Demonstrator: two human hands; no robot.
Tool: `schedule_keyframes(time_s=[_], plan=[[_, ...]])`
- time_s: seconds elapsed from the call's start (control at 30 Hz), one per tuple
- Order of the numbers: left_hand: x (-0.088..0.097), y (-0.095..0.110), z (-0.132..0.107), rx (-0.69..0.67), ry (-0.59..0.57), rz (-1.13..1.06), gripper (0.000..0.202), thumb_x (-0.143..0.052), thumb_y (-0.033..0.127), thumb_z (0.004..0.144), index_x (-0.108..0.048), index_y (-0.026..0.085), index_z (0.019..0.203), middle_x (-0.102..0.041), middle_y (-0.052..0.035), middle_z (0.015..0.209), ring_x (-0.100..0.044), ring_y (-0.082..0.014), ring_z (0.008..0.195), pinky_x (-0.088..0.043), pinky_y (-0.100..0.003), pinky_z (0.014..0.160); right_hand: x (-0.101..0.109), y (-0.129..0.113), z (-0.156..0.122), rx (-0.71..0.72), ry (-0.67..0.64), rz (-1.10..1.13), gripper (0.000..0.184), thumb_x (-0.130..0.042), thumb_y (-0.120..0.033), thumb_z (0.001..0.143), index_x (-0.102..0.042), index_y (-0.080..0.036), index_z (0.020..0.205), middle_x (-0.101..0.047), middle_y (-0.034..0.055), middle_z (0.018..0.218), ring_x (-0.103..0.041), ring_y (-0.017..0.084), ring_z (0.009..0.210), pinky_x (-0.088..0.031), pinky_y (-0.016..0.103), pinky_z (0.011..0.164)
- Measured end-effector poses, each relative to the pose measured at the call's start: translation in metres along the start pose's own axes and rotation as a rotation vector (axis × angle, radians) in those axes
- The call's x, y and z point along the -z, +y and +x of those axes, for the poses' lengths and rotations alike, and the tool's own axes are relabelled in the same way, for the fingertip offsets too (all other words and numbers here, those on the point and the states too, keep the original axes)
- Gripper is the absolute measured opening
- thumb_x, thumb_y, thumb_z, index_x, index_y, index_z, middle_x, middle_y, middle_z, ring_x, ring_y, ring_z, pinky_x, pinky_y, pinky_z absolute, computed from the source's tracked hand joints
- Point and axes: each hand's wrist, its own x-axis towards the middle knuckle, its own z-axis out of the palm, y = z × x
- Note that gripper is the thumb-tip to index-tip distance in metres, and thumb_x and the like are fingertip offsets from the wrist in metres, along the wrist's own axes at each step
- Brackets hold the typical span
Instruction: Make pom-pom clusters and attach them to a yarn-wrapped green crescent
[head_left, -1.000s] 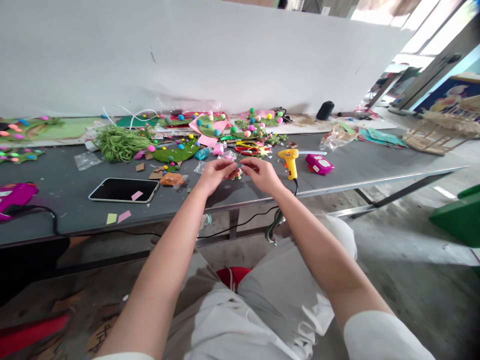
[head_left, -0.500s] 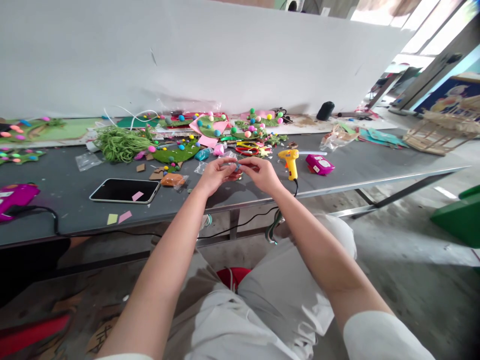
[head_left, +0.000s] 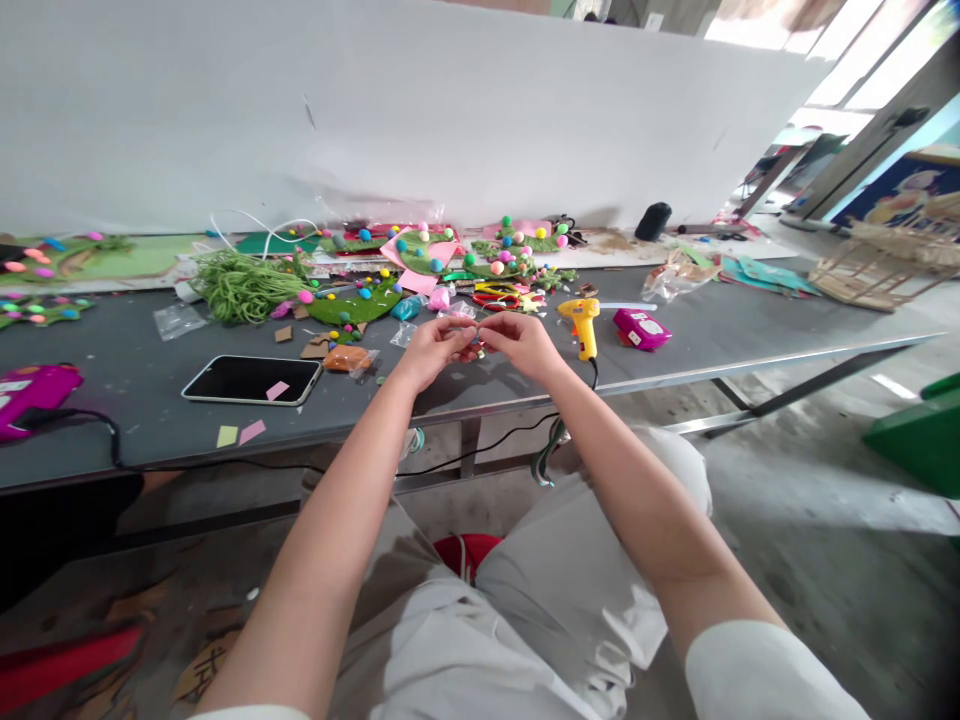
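Both my hands meet over the front part of the grey table [head_left: 150,430], fingertips pinched close together. Between them is a small bluish piece [head_left: 475,340], mostly covered by fingers and too small to name. My left hand [head_left: 437,352] is closed on it from the left. From the right, my right hand [head_left: 523,345] pinches at the same piece with thumb and forefinger. Just right of my hands a yellow glue gun [head_left: 583,325] stands on the table, its cord hanging over the edge. Behind my hands lie a teal packet [head_left: 406,308] and red-and-yellow scissors [head_left: 504,297].
A phone [head_left: 253,380] lies at left, near an orange packet [head_left: 347,359]. Green string [head_left: 244,287] and green felt [head_left: 356,305] with pompoms lie behind. Purple boxes [head_left: 641,329] sit at both sides. A black cord [head_left: 442,462] hangs below the table edge.
My fingertips have shifted slightly around the small bluish piece, and less of it shows. The view has moved a little; the things on the table lie as before.
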Motion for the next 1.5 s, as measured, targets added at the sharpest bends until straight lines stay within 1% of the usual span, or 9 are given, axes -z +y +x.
schedule_keyframes(time_s=[0.27, 0.47, 0.67, 0.83, 1.0, 1.13, 1.27, 1.37, 1.5], plan=[[-0.002, 0.000, -0.001, -0.015, 0.036, -0.015, 0.051, -0.095, 0.050, 0.064, -0.078, 0.019, 0.099, -0.076, -0.0033, 0.085, -0.071, -0.0160, 0.072, -0.059, -0.032, 0.076, 0.005, -0.002, -0.001, -0.037, 0.085, -0.096, 0.038, -0.073, -0.056, 0.085, -0.068, -0.019, 0.080, -0.061, -0.0006, 0.062, -0.054, 0.013, 0.056, -0.049, 0.029, 0.056], [-0.003, 0.002, -0.002, -0.015, 0.041, -0.008, 0.049, -0.098, 0.047, 0.060, -0.079, 0.017, 0.093, -0.075, -0.0031, 0.083, -0.069, -0.0150, 0.072, -0.058, -0.032, 0.076, 0.005, -0.001, -0.002, -0.019, 0.025, 0.034, 0.033, -0.080, -0.044, 0.077, -0.069, -0.020, 0.097, -0.073, 0.0033, 0.084, -0.067, 0.017, 0.074, -0.059, 0.034, 0.076], [-0.003, 0.002, -0.001, 0.004, 0.051, -0.001, 0.052, -0.101, 0.043, 0.055, -0.076, 0.014, 0.091, -0.074, -0.0021, 0.076, -0.068, -0.0146, 0.068, -0.057, -0.030, 0.071, 0.004, 0.000, -0.005, 0.009, 0.030, -0.112, 0.033, -0.074, -0.049, 0.085, -0.077, -0.016, 0.085, -0.071, 0.0025, 0.072, -0.062, 0.015, 0.066, -0.053, 0.030, 0.066], [-0.004, 0.004, -0.002, 0.003, 0.030, -0.008, 0.054, -0.101, 0.043, 0.052, -0.074, 0.015, 0.089, -0.073, -0.0016, 0.074, -0.068, -0.0144, 0.068, -0.056, -0.029, 0.070, 0.002, -0.002, -0.004, 0.060, -0.015, -0.066, 0.028, -0.077, -0.038, 0.081, -0.079, -0.016, 0.097, -0.079, 0.0067, 0.092, -0.069, 0.018, 0.080, -0.056, 0.033, 0.079], [-0.005, 0.003, -0.002, 0.005, 0.015, -0.003, 0.049, -0.101, 0.041, 0.055, -0.077, 0.014, 0.089, -0.075, -0.0033, 0.077, -0.068, -0.0140, 0.069, -0.056, -0.030, 0.072, 0.004, -0.005, -0.002, 0.083, 0.083, -0.128, 0.024, -0.070, -0.041, 0.086, -0.072, -0.017, 0.088, -0.072, 0.0031, 0.078, -0.063, 0.015, 0.068, -0.052, 0.031, 0.069], [-0.005, 0.003, -0.003, 0.013, 0.006, 0.014, 0.047, -0.100, 0.040, 0.057, -0.081, 0.014, 0.091, -0.077, -0.0059, 0.080, -0.069, -0.0152, 0.072, -0.056, -0.032, 0.075, 0.008, -0.005, -0.001, 0.052, 0.178, -0.109, 0.035, -0.067, -0.054, 0.090, -0.063, -0.020, 0.081, -0.065, 0.0003, 0.067, -0.057, 0.013, 0.060, -0.049, 0.029, 0.061], [-0.004, 0.003, -0.002, 0.016, -0.002, 0.034, 0.049, -0.100, 0.041, 0.056, -0.083, 0.015, 0.094, -0.078, -0.0074, 0.084, -0.071, -0.0180, 0.077, -0.056, -0.034, 0.077, 0.010, -0.001, -0.001, 0.057, 0.129, -0.045, 0.037, -0.080, -0.051, 0.079, -0.065, -0.020, 0.092, -0.069, 0.0017, 0.079, -0.063, 0.015, 0.067, -0.054, 0.030, 0.065], [-0.003, 0.002, -0.001, 0.010, -0.003, 0.053, 0.049, -0.101, 0.039, 0.055, -0.083, 0.016, 0.094, -0.078, -0.0066, 0.083, -0.070, -0.0171, 0.076, -0.055, -0.033, 0.076, 0.010, 0.000, -0.002, 0.058, 0.071, -0.037, 0.038, -0.076, -0.048, 0.083, -0.070, -0.019, 0.106, -0.073, 0.0047, 0.091, -0.068, 0.017, 0.078, -0.057, 0.033, 0.073], [-0.002, 0.001, -0.001, -0.011, -0.005, 0.074, 0.045, -0.100, 0.038, 0.056, -0.083, 0.016, 0.092, -0.076, -0.0049, 0.079, -0.065, -0.0144, 0.070, -0.052, -0.030, 0.071, 0.012, -0.001, -0.005, 0.020, 0.044, -0.145, 0.037, -0.068, -0.053, 0.091, -0.074, -0.018, 0.086, -0.067, 0.0016, 0.068, -0.059, 0.015, 0.063, -0.049, 0.030, 0.062]])
